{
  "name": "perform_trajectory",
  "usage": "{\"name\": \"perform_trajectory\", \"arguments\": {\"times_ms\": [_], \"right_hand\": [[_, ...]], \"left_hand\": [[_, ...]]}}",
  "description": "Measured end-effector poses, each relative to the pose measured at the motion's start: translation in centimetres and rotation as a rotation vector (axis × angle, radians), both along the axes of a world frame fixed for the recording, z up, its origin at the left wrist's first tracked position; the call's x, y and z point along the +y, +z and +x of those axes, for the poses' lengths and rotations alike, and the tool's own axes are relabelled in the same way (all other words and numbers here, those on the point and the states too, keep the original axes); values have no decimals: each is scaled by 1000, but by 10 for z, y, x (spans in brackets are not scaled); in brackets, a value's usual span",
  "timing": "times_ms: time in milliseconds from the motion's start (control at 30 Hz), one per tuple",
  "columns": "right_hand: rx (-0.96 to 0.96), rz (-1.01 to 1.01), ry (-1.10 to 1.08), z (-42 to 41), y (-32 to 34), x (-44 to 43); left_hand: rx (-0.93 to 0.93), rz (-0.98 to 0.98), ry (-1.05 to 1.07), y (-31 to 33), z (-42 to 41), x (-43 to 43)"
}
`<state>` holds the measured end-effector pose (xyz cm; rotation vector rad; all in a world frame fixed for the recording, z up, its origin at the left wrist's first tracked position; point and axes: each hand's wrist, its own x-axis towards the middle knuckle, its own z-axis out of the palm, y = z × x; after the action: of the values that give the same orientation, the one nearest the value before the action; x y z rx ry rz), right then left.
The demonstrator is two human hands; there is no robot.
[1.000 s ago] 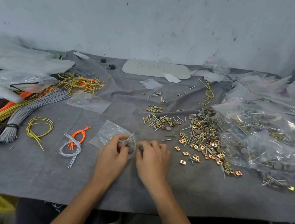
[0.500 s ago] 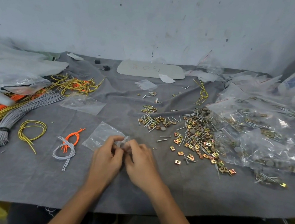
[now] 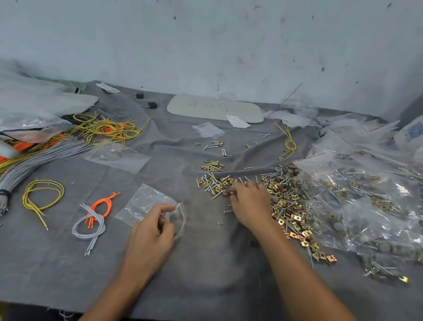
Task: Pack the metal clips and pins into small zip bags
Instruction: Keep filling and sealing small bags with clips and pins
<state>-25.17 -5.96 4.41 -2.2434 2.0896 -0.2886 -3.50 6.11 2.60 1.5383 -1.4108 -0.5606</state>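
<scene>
The left hand (image 3: 153,229) pinches the open mouth of a small zip bag (image 3: 142,201), whose far end rests on the grey cloth (image 3: 205,278) covering the worktop. The right hand (image 3: 250,204) lies palm down on the loose heap of clips and pins (image 3: 289,206), fingertips among the pins (whether they grip anything cannot be told). Filled bags (image 3: 359,193) are piled just beside the heap. Left of the zip bag lie knotted orange and grey cords (image 3: 94,215) and a yellow cord loop (image 3: 43,191); an empty bag (image 3: 118,155) lies farther back.
</scene>
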Motion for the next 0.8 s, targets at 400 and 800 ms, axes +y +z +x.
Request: {"name": "perform_trajectory", "arguments": {"times_ms": [400,800], "right_hand": [[-855,-167,207,72,-9,85],[-684,-153,309,86,-30,103]], "left_hand": [[-25,12,10,8,-2,5],[-31,-1,7,-1,1,-2]]}}
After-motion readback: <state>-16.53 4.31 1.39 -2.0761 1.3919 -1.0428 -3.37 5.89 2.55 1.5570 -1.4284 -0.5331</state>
